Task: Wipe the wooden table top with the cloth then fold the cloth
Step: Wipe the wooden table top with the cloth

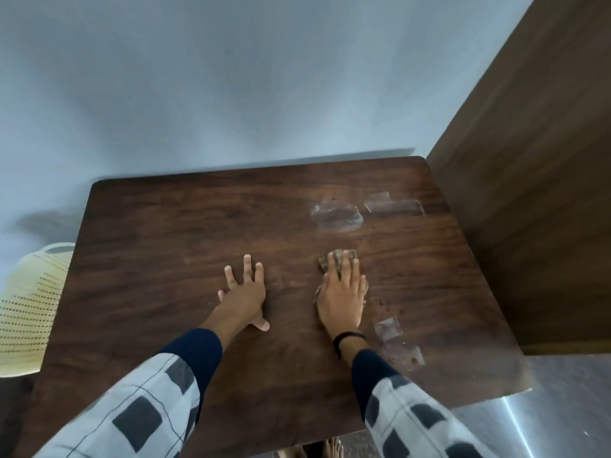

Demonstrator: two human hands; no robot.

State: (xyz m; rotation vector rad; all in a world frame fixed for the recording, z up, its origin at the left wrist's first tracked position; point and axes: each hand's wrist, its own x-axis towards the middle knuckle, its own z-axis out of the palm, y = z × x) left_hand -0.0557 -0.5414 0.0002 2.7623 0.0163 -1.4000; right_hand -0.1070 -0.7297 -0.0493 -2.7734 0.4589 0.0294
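The dark brown wooden table top with rounded corners (158, 233) filled the middle of the view. Its 3 o'clock edge met a tall brown wooden panel (529, 153), and a pale yellow perforated basket (29, 309) sat off its 9 o'clock side. The left hand (243, 292) lay flat near the table's centre, fingers spread, holding nothing. The right hand (344, 292), just toward 3 o'clock from it, pressed down with fingers straight and close together on the small crumpled brown cloth (327, 261), which showed mainly around the fingertips. 3 whitish tape patches (335, 216) marked the wood, 2 toward 1 o'clock and 1 toward 4 o'clock.

Wiping looked to be under way. The bunched cloth covered little, so it could slip from under the palm or leave the 9 o'clock half untouched. A lifted tape edge could also catch it and drag it.
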